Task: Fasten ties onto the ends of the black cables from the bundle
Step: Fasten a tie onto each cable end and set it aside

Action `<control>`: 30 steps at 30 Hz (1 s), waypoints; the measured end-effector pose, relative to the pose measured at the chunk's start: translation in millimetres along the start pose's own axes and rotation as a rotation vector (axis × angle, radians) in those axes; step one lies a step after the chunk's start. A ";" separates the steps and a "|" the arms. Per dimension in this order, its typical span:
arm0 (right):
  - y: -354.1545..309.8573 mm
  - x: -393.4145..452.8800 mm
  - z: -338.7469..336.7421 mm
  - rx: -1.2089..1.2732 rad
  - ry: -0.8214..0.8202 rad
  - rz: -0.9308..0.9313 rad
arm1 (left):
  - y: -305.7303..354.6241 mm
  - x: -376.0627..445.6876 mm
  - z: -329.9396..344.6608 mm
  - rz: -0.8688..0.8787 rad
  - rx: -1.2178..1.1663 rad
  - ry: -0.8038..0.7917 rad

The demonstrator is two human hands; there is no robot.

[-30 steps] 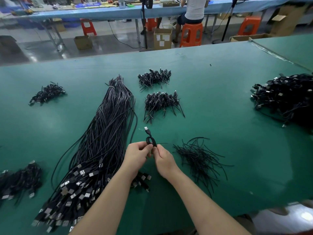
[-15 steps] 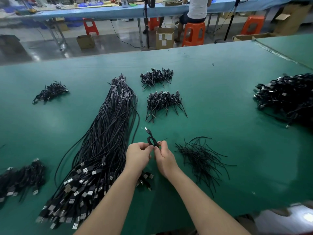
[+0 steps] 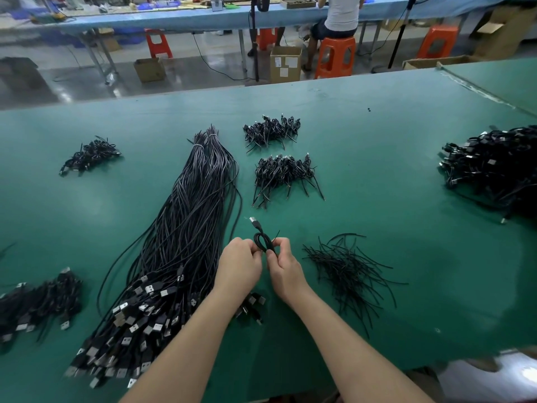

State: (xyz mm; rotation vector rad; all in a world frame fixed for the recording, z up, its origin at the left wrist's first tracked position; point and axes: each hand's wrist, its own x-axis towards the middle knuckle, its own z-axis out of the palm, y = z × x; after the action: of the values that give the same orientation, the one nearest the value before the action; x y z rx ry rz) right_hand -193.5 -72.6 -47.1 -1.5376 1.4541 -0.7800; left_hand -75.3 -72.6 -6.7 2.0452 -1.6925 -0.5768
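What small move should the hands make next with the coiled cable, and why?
Probably twist the tie closed. Both the left hand and the right hand pinch the small coiled cable between them, and a thin tie end sticks up loose beside the coil, so the fastening looks unfinished.

My hands work over a green table (image 3: 377, 141). Beyond them lies a glossy grey floor (image 3: 189, 71) with orange stools (image 3: 335, 56), cardboard boxes (image 3: 285, 64) and a long blue bench (image 3: 189, 20).
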 end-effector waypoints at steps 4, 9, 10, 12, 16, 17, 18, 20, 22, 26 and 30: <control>1.4 0.3 -0.7 0.031 -0.003 -0.005 | -1.8 0.6 0.4 0.015 -0.048 -0.013; 4.9 0.9 -1.0 0.066 -0.009 -0.006 | -5.4 -5.3 1.1 0.087 0.016 0.026; 4.6 1.0 -1.3 0.086 -0.010 -0.002 | -5.4 -7.2 1.7 0.115 0.072 0.041; 3.4 1.1 -2.9 0.148 -0.026 0.011 | -6.1 -11.5 2.6 0.205 0.167 0.091; -0.6 1.9 -7.6 0.255 -0.092 0.061 | -10.9 -19.5 0.9 0.484 0.300 0.231; -1.8 2.2 -9.0 0.292 -0.114 0.080 | -12.1 -19.7 0.4 0.553 0.340 0.273; -3.1 2.6 -11.2 0.339 -0.138 0.105 | -13.4 -19.1 0.2 0.614 0.373 0.307; -6.8 2.2 -19.4 0.428 -0.211 0.162 | -16.7 -16.2 0.8 0.723 0.397 0.341; -11.4 1.8 -29.5 0.447 -0.308 0.199 | -20.8 -13.3 0.5 0.795 0.430 0.356; -21.4 3.2 -42.6 0.363 -0.464 0.245 | -20.6 -10.4 -9.2 0.763 0.439 0.266; -30.0 3.4 -48.8 0.316 -0.563 0.232 | -19.3 -8.2 -20.6 0.660 0.339 0.149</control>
State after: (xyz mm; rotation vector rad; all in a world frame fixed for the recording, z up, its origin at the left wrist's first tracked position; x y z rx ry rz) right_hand -222.8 -85.3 0.6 -1.1908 1.0081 -0.3705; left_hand -49.6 -60.1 -0.2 1.5147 -2.3164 0.0826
